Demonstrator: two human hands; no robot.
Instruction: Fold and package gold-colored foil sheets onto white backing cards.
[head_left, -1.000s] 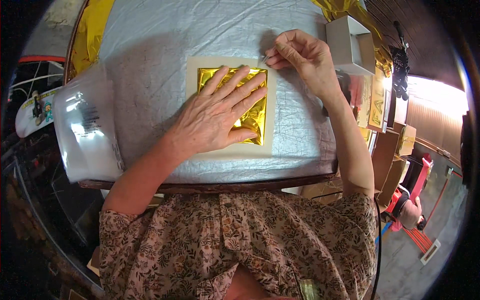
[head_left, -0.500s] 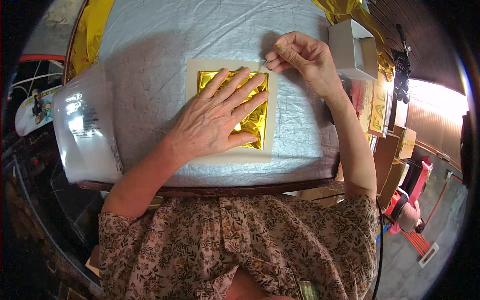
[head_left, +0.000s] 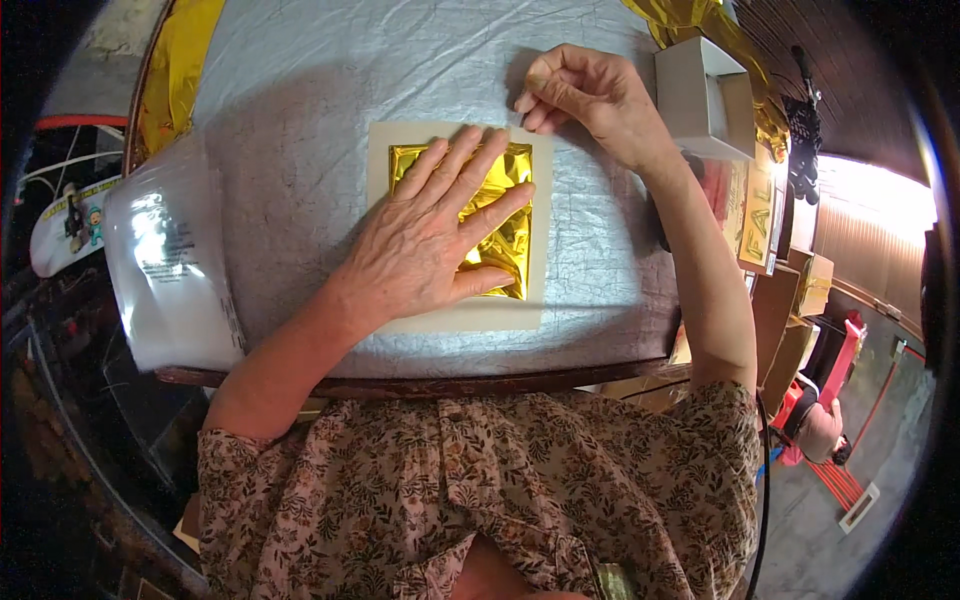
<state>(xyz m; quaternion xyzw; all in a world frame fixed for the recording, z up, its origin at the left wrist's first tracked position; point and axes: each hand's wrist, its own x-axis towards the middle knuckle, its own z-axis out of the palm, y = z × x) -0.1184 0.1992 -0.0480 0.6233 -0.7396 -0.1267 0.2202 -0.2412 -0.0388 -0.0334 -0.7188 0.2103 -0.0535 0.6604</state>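
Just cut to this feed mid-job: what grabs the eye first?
The shiny gold foil square at the centre, lying on a cream sheet on the grey table cover, with the left hand pressed flat on it. The right hand pinches near the sheet's upper right corner, beside a small white box.

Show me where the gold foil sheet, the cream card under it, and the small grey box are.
gold foil sheet (head_left: 500,245): head view, on its bare right part beside the fingers.
cream card (head_left: 540,215): head view, on its right margin.
small grey box (head_left: 692,98): head view, on its pale inner face.
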